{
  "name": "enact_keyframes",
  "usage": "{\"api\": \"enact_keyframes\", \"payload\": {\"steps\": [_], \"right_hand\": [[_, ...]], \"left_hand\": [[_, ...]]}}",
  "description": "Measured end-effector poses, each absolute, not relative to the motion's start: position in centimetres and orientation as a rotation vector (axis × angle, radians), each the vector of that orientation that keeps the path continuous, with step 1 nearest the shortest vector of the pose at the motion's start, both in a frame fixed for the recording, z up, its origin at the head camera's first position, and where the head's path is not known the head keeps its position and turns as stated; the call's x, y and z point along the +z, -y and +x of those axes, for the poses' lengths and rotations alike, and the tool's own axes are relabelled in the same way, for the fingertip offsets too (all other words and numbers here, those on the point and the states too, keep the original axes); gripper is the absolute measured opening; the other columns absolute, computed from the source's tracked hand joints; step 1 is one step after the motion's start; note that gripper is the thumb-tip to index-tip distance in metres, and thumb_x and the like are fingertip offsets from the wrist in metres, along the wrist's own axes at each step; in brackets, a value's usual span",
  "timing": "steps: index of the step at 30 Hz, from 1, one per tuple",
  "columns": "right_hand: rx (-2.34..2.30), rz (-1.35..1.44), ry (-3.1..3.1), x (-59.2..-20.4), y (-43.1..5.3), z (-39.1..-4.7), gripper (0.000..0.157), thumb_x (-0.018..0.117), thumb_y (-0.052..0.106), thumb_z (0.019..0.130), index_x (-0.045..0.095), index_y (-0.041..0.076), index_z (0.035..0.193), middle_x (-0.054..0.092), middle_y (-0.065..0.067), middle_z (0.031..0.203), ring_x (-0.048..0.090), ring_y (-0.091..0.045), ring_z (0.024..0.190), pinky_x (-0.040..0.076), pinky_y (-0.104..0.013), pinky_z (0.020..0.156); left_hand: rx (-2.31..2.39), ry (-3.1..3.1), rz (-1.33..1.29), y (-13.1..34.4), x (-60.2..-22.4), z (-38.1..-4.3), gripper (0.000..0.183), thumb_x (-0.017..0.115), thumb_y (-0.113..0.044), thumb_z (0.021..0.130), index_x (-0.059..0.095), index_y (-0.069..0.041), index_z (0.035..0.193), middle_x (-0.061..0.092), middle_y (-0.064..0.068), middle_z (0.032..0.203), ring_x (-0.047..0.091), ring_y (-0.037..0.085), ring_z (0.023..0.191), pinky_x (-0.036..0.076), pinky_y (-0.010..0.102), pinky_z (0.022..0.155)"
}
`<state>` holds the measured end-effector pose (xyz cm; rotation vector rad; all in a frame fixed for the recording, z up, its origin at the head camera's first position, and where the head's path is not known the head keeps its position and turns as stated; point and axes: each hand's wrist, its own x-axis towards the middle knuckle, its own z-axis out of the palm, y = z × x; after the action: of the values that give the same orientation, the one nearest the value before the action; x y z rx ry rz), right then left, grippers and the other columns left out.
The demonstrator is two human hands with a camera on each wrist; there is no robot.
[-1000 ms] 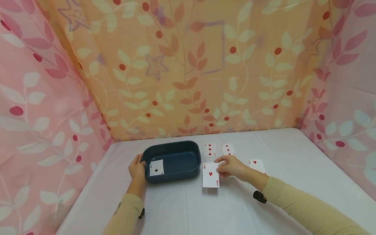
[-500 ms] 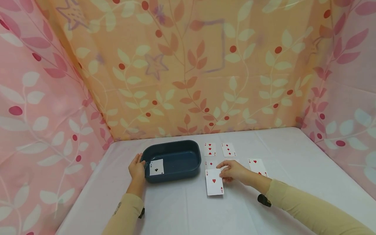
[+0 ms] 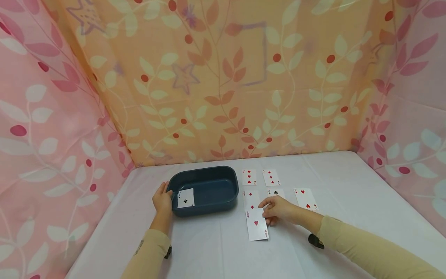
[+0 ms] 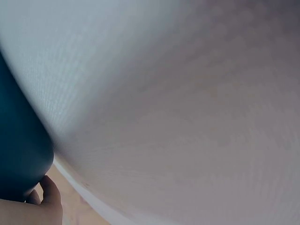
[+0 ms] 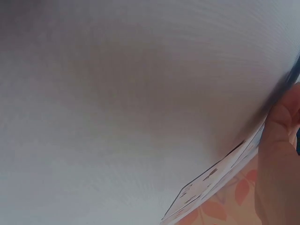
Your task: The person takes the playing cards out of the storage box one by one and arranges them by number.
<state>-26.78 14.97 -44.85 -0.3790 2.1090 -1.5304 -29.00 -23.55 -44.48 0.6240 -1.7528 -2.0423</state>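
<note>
In the head view my left hand [image 3: 162, 199] grips the left end of a dark blue plastic tub [image 3: 212, 209]. Its fingers [image 4: 50, 191] curl at the tub's edge in the left wrist view. An ace of clubs [image 3: 186, 198] lies face up inside the tub. To the right, my right hand [image 3: 280, 210] pinches the right edge of an ace of hearts [image 3: 257, 226] between thumb and fingers. That card is held low over the white tablecloth and covers the bottom of a two of diamonds [image 3: 250, 199].
A three of hearts [image 3: 249, 177] and a three of diamonds [image 3: 271, 178] lie at the back. Closer in are a two of clubs [image 3: 276, 193], partly hidden by my right hand, and a two of hearts [image 3: 306, 199]. Patterned cloth walls [image 3: 223, 116] surround the table.
My right hand has drawn the ace of hearts toward me and slightly right, uncovering more of the two of diamonds and the two of clubs. The left hand and tub stay put.
</note>
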Motion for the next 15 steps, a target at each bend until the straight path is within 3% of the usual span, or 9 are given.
{"api": "enact_keyframes", "payload": {"steps": [15], "right_hand": [[-1.431,-0.384,-2.162,-45.03,-14.86,-26.51,0.021,0.064,-0.004,0.087,0.062,-0.01,0.107,0.065,-0.007,0.069,0.063,-0.014,0.059,0.056,-0.026,0.058]], "left_hand": [[-2.047,1.746,0.647,23.54,-44.32,-28.99,0.057,0.04,0.015,0.094,0.029,0.004,0.149,0.036,0.015,0.151,0.031,0.022,0.14,0.025,0.032,0.114]]}}
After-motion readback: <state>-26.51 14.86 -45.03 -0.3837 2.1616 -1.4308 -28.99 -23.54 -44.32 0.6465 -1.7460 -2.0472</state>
